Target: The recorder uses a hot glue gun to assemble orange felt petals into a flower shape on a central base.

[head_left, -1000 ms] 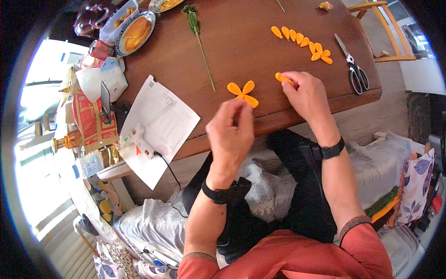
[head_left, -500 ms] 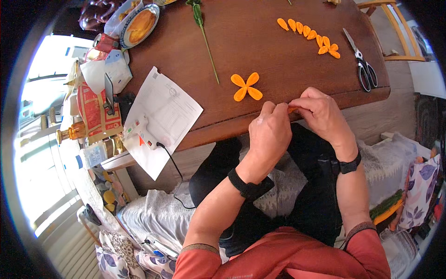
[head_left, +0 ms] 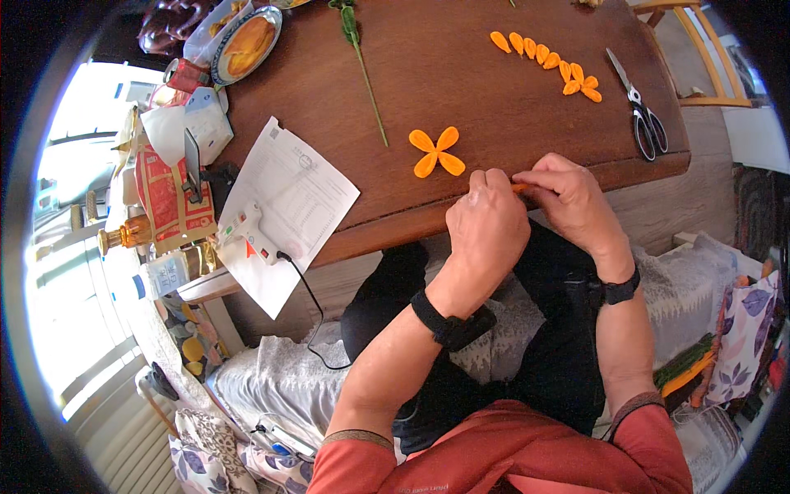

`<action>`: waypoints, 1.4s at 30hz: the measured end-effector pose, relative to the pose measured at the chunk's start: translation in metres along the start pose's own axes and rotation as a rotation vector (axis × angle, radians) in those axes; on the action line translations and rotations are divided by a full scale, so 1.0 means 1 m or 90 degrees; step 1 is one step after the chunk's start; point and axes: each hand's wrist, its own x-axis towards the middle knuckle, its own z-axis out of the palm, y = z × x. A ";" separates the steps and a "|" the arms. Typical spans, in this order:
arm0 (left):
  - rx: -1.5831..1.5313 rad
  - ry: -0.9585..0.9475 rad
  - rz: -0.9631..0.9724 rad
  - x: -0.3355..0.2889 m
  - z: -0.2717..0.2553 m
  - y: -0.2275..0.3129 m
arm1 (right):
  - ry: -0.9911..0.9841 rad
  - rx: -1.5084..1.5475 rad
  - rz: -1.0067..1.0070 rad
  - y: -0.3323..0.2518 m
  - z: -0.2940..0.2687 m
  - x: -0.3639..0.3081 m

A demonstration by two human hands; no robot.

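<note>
Over the table's near edge, my left hand (head_left: 489,216) and my right hand (head_left: 573,202) are close together, each with its fingers pinched. A small orange piece (head_left: 520,188), the same colour as the petals on the table, runs between the two pinches; most of it is hidden by my fingers. Just beyond my left hand lies an orange four-petal flower (head_left: 436,151). Farther off to the right, several loose orange petals (head_left: 529,48) form a slanting row, ending in a cluster of petals (head_left: 583,85).
Scissors (head_left: 643,119) with black handles lie at the table's right. A green stem (head_left: 368,86) stretches across the far middle. At left, a white glue gun (head_left: 255,234) with a black cord rests on a printed sheet (head_left: 309,189). A plate of food (head_left: 247,45) and a red can (head_left: 187,75) stand beyond.
My left hand has shifted slightly to the right and turned, its back now more toward me. My right hand has barely moved, and the orange piece remains between them.
</note>
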 end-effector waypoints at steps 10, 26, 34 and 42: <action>-0.021 0.031 0.138 -0.017 -0.003 -0.003 | 0.058 0.330 0.265 0.004 -0.010 0.009; -0.382 0.169 0.058 -0.007 -0.071 -0.043 | 0.121 0.367 0.248 0.009 0.010 0.031; -0.521 0.046 -0.318 0.035 -0.101 -0.095 | 0.051 0.363 0.240 -0.019 0.026 0.051; -0.473 -0.024 -0.305 0.046 -0.098 -0.102 | 0.031 0.264 0.185 -0.023 0.035 0.062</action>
